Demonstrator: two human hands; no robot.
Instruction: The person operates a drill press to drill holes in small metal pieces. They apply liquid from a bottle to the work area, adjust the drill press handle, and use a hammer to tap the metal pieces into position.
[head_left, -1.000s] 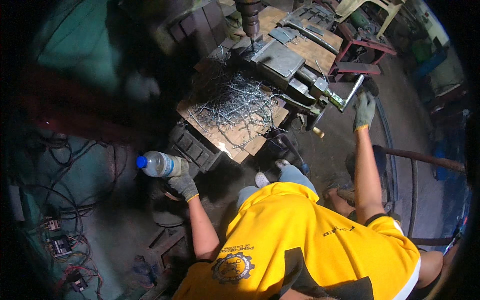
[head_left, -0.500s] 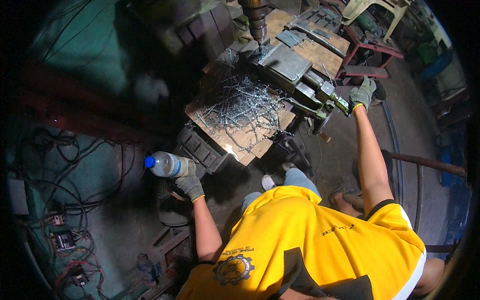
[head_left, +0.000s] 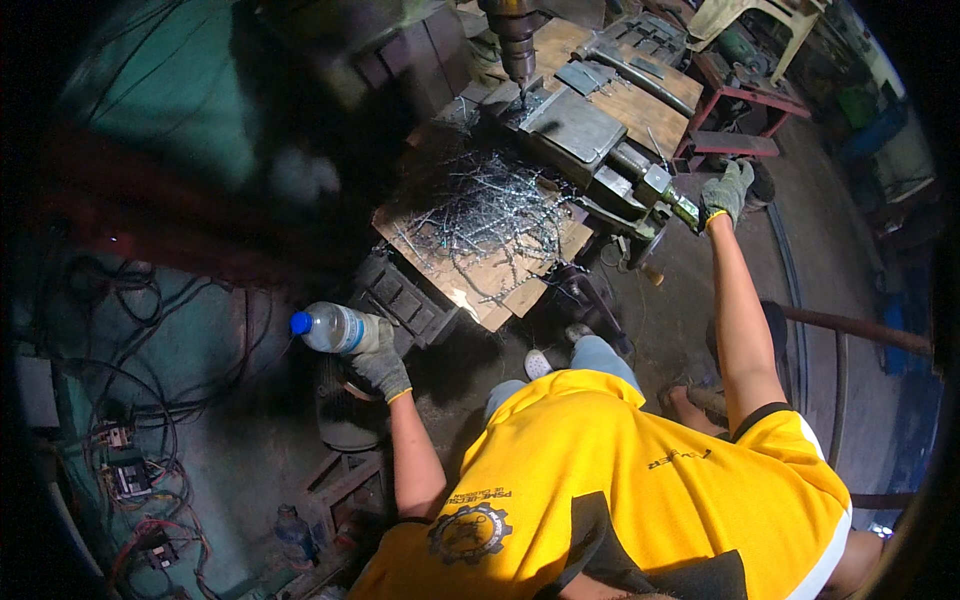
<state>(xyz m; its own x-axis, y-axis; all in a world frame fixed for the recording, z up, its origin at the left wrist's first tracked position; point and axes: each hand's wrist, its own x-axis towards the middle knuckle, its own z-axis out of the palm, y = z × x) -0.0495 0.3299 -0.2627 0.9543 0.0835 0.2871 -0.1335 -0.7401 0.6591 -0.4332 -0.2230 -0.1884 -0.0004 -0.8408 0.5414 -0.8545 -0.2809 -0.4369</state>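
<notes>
Ideally, we keep the bottle (head_left: 325, 327) steady and any turn of the vise crank (head_left: 684, 210) slow, with gloves clear of the shavings (head_left: 490, 210). Our left hand (head_left: 378, 365), held out low, grasps the bottle's base beside the machine table (head_left: 410, 300); our right hand (head_left: 728, 190) reaches far forward to the vise crank, though we cannot tell whether its fingers wrap it.

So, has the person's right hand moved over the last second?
Yes. The right hand has moved farther forward, appearing closer in the picture to the red stand than before.
</notes>
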